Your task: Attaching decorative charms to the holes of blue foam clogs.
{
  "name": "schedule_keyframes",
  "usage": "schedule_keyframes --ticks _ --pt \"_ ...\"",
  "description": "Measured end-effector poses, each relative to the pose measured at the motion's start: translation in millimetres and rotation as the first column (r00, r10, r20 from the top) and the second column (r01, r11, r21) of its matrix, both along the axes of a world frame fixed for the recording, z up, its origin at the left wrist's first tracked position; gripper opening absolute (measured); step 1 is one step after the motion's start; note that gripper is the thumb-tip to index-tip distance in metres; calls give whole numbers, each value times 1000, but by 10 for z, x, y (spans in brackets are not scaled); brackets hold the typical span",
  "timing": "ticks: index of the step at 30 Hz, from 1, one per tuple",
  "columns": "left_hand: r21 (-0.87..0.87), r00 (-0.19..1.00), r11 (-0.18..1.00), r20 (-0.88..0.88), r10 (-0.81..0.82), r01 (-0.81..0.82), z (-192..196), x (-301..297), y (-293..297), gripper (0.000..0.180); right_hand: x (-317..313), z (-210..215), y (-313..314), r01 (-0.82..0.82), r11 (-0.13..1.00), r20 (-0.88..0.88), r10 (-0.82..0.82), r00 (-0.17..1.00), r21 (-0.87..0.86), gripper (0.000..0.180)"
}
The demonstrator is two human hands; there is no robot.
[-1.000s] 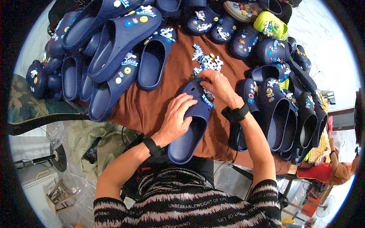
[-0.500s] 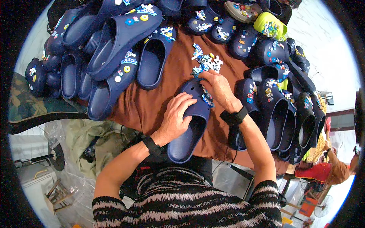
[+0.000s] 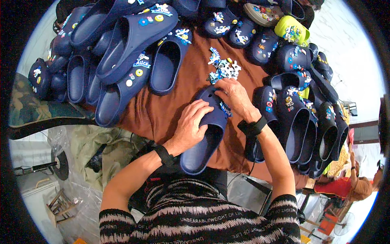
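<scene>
A dark blue clog (image 3: 215,118) lies in front of me, toe pointing away and heel toward my body. My left hand (image 3: 190,125) grips it from the left, fingers over the upper and thumb by the foot opening. My right hand (image 3: 235,97) is at the toe, fingers bent together against the upper; whatever is between the fingertips is hidden. Blue and white charms (image 3: 226,110) sit on the upper's right side, partly behind the right hand. One bare hole shows near the toe. Just beyond lies a pile of loose white, blue and black charms (image 3: 225,70).
Decorated blue slippers (image 3: 140,36) are heaped at the left. More decorated clogs (image 3: 292,118) crowd the right, with a lime-green clog (image 3: 291,30) at the back right. Brown cloth (image 3: 162,110) covers the table. A person in red and brown (image 3: 345,188) is at the far right.
The view has shifted slightly. My left hand stays on the clog, and my right fingers remain at its toe with a small shift in position.
</scene>
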State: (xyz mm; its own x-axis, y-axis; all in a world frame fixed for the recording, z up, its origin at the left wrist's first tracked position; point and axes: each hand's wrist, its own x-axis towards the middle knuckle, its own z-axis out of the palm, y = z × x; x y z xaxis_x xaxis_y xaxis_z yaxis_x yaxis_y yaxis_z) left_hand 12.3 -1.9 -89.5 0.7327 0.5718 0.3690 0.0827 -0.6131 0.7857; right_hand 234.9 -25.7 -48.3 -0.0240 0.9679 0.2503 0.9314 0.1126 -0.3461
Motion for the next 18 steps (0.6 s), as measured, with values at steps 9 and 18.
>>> schedule_keyframes --ticks 9,18 --pt "5 1000 1000 3 12 -12 -29 -4 0 55 -11 -50 37 -119 992 -25 118 993 -31 13" --pt "15 1000 1000 -16 2 -2 2 9 -9 52 26 -10 -4 -160 979 25 164 986 -128 13"
